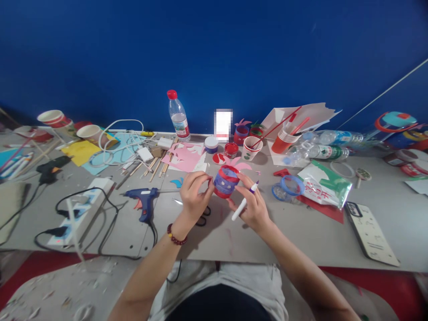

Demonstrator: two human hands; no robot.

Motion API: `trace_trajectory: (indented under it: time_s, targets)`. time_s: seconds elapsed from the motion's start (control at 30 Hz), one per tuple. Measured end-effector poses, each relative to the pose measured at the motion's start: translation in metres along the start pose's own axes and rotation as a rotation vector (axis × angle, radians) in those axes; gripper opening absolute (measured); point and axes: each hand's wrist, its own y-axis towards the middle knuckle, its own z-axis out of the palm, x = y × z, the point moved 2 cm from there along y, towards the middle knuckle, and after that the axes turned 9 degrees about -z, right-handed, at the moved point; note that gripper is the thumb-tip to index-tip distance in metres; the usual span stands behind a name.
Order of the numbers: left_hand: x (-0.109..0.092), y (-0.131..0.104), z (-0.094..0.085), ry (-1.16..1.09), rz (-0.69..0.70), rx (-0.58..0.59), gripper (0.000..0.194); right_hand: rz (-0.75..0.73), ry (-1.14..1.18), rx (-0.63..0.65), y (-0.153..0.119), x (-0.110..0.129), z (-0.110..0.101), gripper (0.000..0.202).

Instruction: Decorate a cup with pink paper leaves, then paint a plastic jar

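Observation:
A small round cup (226, 183), painted purple with red bands and white eye-like spots, is tilted above the table with pink leaf shapes at its far rim. My right hand (256, 205) grips its right side between fingers and thumb. A white marker (240, 209) with a purple end also lies across that hand's fingers. At the cup's left edge, my left hand (195, 196) is closed in a pinch; a tiny dark reddish bit may be between the fingertips, too small to name. Black-handled scissors (203, 218) lie partly hidden under my left hand.
A blue glue gun (146, 200) and a power strip (82, 211) with cables lie left. Behind stand a water bottle (179, 118), a red paint pot (231, 150) and a paper cup (252, 149) with a brush. At right are clear tape (292, 185) and a phone (371, 234).

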Motion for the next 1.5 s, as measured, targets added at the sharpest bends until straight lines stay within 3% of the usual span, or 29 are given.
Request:
trace_trajectory:
  time_s: [0.3, 0.67, 0.87, 1.1, 1.33, 1.5]
  targets:
    - [-0.009, 0.002, -0.001, -0.125, -0.063, 0.036, 0.007, 0.11, -0.024, -0.061, -0.005, -0.002, 0.0, 0.062]
    - [-0.021, -0.01, 0.002, -0.028, 0.061, 0.128, 0.033, 0.129, 0.006, -0.132, -0.01, -0.005, 0.002, 0.062]
    - [-0.024, -0.015, 0.003, 0.025, 0.144, 0.105, 0.045, 0.146, 0.02, -0.157, -0.01, -0.005, 0.001, 0.06]
    - [-0.026, -0.019, 0.005, 0.081, 0.247, 0.093, 0.048, 0.173, 0.069, -0.166, -0.013, -0.006, 0.002, 0.06]
    - [-0.026, -0.021, 0.004, 0.01, 0.257, 0.127, 0.045, 0.185, 0.113, -0.168, -0.013, -0.004, 0.001, 0.059]
    - [-0.028, -0.021, 0.003, 0.082, 0.304, 0.123, 0.041, 0.175, 0.12, -0.171, -0.01, -0.002, 0.001, 0.058]
